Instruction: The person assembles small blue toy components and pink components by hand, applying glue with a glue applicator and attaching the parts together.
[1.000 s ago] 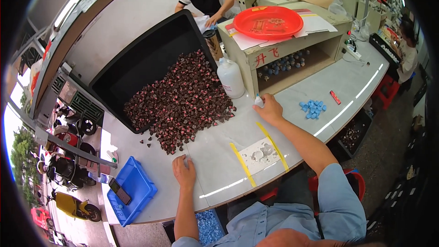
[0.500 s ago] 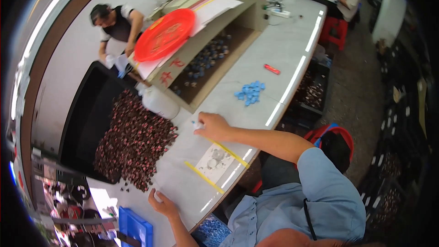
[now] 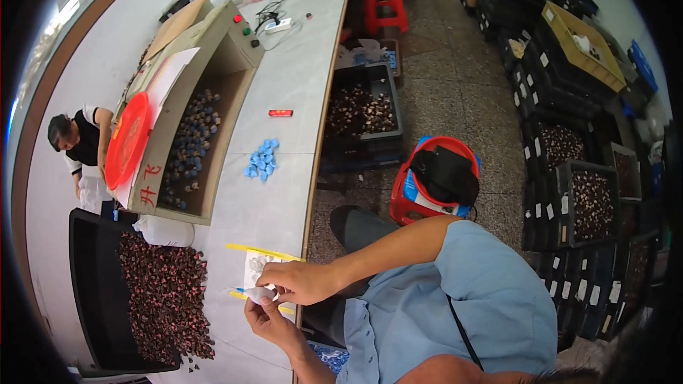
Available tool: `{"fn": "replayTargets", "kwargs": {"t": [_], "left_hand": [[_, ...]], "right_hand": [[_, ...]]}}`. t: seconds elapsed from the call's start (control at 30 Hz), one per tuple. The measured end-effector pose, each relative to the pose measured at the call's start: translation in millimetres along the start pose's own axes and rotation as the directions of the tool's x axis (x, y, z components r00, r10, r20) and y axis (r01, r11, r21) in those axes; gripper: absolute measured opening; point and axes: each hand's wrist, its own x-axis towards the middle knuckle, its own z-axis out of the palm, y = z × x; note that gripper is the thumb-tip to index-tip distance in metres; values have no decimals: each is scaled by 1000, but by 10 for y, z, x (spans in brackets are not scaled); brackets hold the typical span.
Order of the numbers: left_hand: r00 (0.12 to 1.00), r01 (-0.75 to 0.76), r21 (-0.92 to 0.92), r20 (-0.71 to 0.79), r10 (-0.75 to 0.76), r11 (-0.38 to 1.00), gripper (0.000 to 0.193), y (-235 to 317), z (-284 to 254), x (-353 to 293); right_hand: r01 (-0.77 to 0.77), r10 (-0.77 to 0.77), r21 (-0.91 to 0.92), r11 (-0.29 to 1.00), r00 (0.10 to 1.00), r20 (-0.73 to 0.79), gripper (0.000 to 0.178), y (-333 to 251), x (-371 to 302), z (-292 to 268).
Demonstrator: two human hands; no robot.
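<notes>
A small white squeeze bottle (image 3: 259, 295) with a thin blue tip lies between my hands, its tip pointing left. My right hand (image 3: 304, 281) pinches it from above. The fingers of my left hand (image 3: 273, 324) are closed against its underside. Right beneath them is a white sheet (image 3: 250, 279), held to the table by strips of yellow tape (image 3: 245, 247) and partly hidden by my hands. Small clear or greyish blobs (image 3: 257, 264) sit on the sheet. Farther up the table lies a pile of small blue pieces (image 3: 262, 161).
A black tray (image 3: 92, 270) spills small brown-and-pink pieces (image 3: 167, 299) at the left. Behind stand a white jug (image 3: 165, 231) and a beige box-shaped machine (image 3: 217, 92) with a red round tray (image 3: 129, 141). A red stick-like item (image 3: 280, 113) lies beyond. Stacked crates (image 3: 562, 206) fill the right.
My view has turned to the right. My right hand has brought the white bottle back over the taped sheet, and my left hand, previously apart and empty, has come up to meet it.
</notes>
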Motion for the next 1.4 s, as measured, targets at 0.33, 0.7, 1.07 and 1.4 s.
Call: {"fn": "replayTargets", "kwargs": {"t": [0.33,0.7,1.07,1.4], "left_hand": [[960,-54,41,-272,63,998,36,25,-222,-58],[917,-39,196,-383,113,980,41,52,-518,112],[930,-112,49,-348,122,993,43,116,-551,-187],[908,-167,211,-347,234,963,43,274,-230,-640]], "right_hand": [[-555,245,-698,452,830,-501,28,692,-2125,-1347],[-992,-70,100,-72,-95,-993,32,679,-4174,-2093],[-324,764,854,407,-391,-513,60,1477,-4858,-2394],[219,811,781,585,-172,-560,74,1733,-4842,-2357]]}}
